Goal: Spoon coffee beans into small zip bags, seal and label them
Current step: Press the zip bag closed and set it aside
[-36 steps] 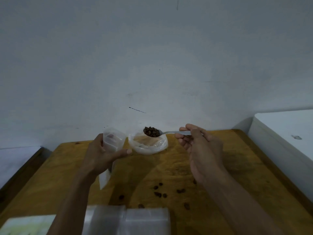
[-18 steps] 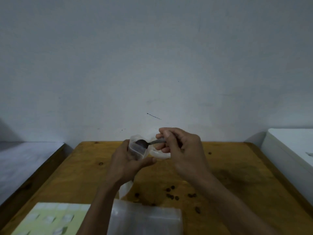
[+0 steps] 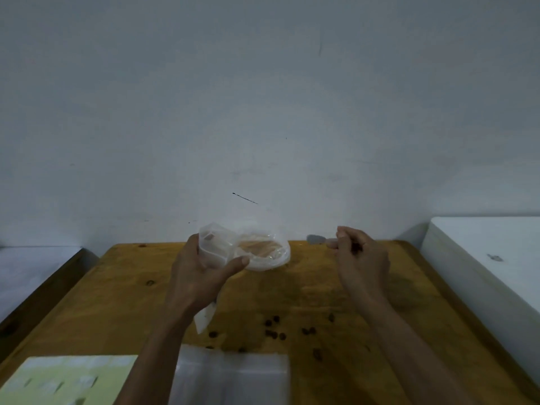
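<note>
While held upright above the far middle of the table point(image 3: 117, 302), zip bag point(image 3: 214, 248) stands with mouth open upward, pinched between thumb and fingers of left hand point(image 3: 201, 276), lower end hanging below the palm; contents too faint to judge. Just beyond it, touching or nearly so, rolled-down supply bag point(image 3: 264, 252) sits at the far edge, holding what look like the beans. Right hand point(image 3: 361, 258) raised well to the right of both, fingers curled shut around handle of spoon point(image 3: 317, 238), bowl pointing left toward the bags, long axis roughly level and parallel to the far edge; bowl blurred, appears empty. Judged: spoon bowl lies nearer the supply bag than the zip bag, so next scoop calls for a short leftward travel and dip, then a further shift left to the open mouth. Loose beans point(image 3: 274, 331) scattered mid-table, evidence of spill risk at the narrow mouth. Label sheet point(image 3: 67, 381) at near left corner, spare bags point(image 3: 233, 378) at near edge.
</note>
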Demonstrator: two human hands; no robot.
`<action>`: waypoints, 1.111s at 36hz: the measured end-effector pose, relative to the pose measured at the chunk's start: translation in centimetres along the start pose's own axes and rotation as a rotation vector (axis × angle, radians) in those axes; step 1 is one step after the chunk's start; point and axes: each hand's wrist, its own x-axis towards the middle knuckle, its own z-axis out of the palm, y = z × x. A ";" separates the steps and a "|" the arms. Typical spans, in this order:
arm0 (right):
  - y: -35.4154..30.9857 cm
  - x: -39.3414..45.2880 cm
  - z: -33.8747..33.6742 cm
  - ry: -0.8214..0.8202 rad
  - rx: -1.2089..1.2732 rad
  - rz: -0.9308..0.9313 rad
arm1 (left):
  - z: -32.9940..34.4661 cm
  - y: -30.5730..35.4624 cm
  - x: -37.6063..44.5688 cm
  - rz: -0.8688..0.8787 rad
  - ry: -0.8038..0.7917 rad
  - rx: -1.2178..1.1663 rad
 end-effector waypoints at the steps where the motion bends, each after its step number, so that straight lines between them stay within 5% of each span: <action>1: 1.4 0.1 0.1 -0.004 -0.096 -0.006 | 0.0 0.0 0.0 0.011 0.001 -0.002; 7: 6.7 -0.1 0.7 -0.128 -0.304 -0.079 | -0.2 -0.6 -0.3 0.044 0.004 0.004; 18: 6.6 -0.5 0.8 -0.426 -0.479 -0.088 | -0.6 -0.5 -0.8 0.055 -0.028 -0.036; 34: 6.5 -0.5 0.2 -0.467 -0.675 -0.087 | -1.6 0.5 -1.9 0.066 -0.032 -0.069; 40: 3.1 -1.5 0.9 -0.393 -0.449 -0.152 | -2.0 1.2 -2.8 0.073 -0.059 -0.097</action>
